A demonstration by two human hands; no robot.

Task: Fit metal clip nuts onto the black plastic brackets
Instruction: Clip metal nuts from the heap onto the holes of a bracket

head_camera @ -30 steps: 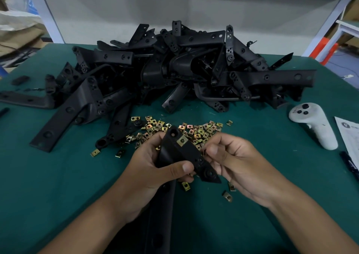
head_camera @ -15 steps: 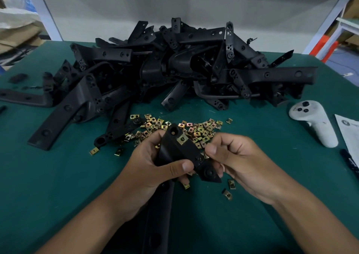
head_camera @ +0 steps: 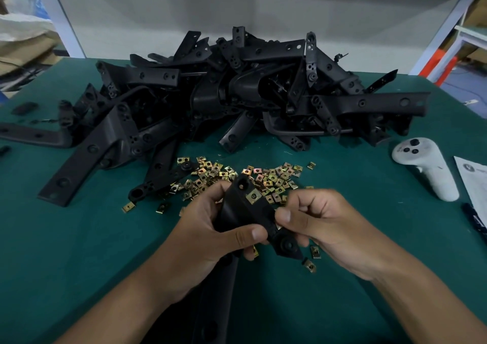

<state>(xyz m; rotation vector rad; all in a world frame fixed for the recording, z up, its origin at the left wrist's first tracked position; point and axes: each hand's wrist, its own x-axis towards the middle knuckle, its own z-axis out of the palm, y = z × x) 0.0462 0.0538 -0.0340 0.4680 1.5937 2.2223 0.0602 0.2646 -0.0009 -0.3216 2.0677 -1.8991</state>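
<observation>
My left hand (head_camera: pixel 210 235) grips a black plastic bracket (head_camera: pixel 245 212) above the green table, thumb across its front. One brass clip nut (head_camera: pixel 254 195) sits clipped on the bracket's upper edge. My right hand (head_camera: pixel 324 225) has its fingers curled, with thumb and fingertips pressed against the bracket's right edge; what they pinch there is hidden. The bracket's long arm runs down toward me under my left wrist. Loose clip nuts (head_camera: pixel 266 177) lie scattered just beyond my hands, and three more (head_camera: pixel 315 251) lie under my right hand.
A big heap of black brackets (head_camera: pixel 237 93) fills the back of the table. A single bracket (head_camera: pixel 163 177) lies at the left of the nuts. A white controller (head_camera: pixel 427 167), a paper sheet (head_camera: pixel 474 183) and a dark pen (head_camera: pixel 474 217) lie at the right.
My right hand has moved in closer and its thumb now presses on the bracket's right edge. The left hand holds the bracket as before.
</observation>
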